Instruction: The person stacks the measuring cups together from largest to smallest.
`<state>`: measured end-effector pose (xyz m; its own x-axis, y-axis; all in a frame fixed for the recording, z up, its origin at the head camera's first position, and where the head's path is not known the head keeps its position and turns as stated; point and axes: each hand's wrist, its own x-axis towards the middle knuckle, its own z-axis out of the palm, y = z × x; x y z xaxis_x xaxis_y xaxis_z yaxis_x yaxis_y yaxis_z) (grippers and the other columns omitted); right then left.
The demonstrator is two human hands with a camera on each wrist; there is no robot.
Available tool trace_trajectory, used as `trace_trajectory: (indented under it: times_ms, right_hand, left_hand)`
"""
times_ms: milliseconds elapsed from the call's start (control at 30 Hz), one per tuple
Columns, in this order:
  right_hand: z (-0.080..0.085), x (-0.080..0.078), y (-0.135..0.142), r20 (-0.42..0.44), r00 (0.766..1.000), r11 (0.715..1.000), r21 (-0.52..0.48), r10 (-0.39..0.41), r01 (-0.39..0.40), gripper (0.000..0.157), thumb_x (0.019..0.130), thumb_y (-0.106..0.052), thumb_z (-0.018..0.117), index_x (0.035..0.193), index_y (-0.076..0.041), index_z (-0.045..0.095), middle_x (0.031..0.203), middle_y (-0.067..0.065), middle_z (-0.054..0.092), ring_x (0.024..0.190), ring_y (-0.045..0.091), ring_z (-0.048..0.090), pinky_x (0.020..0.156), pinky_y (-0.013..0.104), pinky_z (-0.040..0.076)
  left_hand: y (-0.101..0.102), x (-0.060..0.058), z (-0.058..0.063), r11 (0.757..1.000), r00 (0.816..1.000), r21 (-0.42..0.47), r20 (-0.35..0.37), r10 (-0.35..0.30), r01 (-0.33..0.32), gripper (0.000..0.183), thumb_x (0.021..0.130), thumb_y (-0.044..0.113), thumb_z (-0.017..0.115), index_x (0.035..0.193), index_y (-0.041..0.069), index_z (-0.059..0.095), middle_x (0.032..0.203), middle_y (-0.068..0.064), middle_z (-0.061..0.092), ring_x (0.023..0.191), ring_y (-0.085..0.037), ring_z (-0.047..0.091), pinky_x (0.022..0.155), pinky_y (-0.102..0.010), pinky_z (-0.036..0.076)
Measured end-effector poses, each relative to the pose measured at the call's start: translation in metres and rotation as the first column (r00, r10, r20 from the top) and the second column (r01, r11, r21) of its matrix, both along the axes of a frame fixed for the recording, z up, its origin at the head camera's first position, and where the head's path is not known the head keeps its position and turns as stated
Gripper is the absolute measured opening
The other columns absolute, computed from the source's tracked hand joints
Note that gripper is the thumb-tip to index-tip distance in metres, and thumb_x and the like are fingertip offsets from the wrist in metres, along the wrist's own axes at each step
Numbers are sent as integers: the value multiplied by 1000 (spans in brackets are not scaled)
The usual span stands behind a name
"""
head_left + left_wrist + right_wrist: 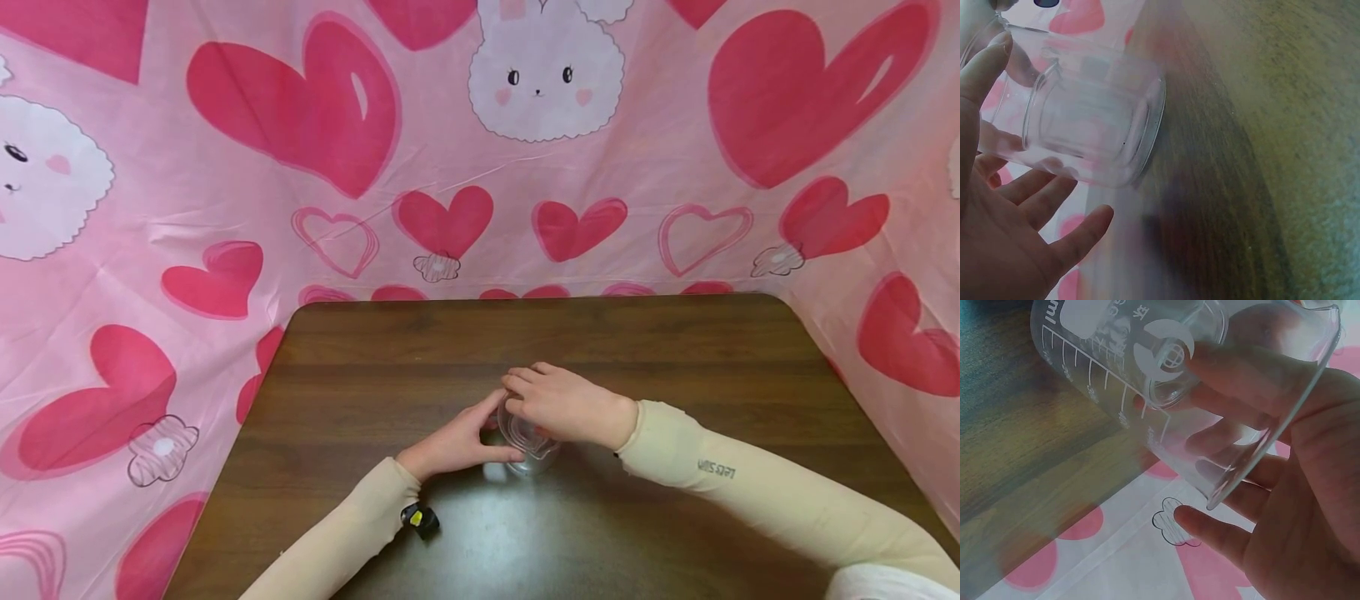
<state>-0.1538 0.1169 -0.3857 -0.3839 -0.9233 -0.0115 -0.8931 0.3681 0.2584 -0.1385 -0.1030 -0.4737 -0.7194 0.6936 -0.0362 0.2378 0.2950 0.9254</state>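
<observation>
A clear glass beaker point(534, 465) with white markings stands on the table between both hands. Nested inside it is a smaller clear glass beaker point(1085, 119), its rim below the large one's rim. My left hand point(459, 442) holds the large beaker from the left, thumb at the near side and fingers at the far side. From the right, my right hand point(567, 406) reaches over the mouth. In the right wrist view its fingers point(1241, 372) show through the large beaker's glass, pinching the small beaker near its rim.
The brown wooden table point(390, 350) has rounded far corners. A pink curtain point(442, 150) with hearts and white rabbit faces encloses its back and sides. A black strap point(422, 520) sits at the left wrist.
</observation>
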Motion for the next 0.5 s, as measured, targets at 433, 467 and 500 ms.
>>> trace_trajectory:
  times_ms: [433, 467, 500]
  right_hand:
    - [10, -1, 9, 80, 997, 999, -33, -13, 16, 42, 81, -36, 91, 112, -13, 73, 134, 11, 66, 129, 29, 59, 105, 45, 50]
    - [12, -1, 10, 87, 996, 999, -35, -14, 17, 43, 82, -36, 91, 113, -13, 73, 135, 11, 66, 130, 30, 59, 106, 45, 50]
    - [13, -1, 11, 92, 996, 999, -34, -17, 20, 43, 82, -36, 91, 114, -13, 74, 135, 12, 66, 130, 30, 59, 106, 46, 49]
  left_hand:
    - [1, 0, 0, 1000, 1000, 14, 0, 9, -9, 89, 94, 26, 80, 163, 38, 24, 163, 16, 35, 139, -8, 48, 114, -36, 43]
    - [0, 0, 0, 1000, 1000, 15, 0, 10, -10, 88, 94, 26, 80, 162, 38, 26, 163, 15, 37, 139, -8, 48, 114, -37, 43]
    - [0, 1, 0, 1000, 1000, 15, 0, 12, -12, 87, 94, 26, 80, 162, 38, 26, 162, 15, 38, 139, -8, 48, 114, -37, 43]
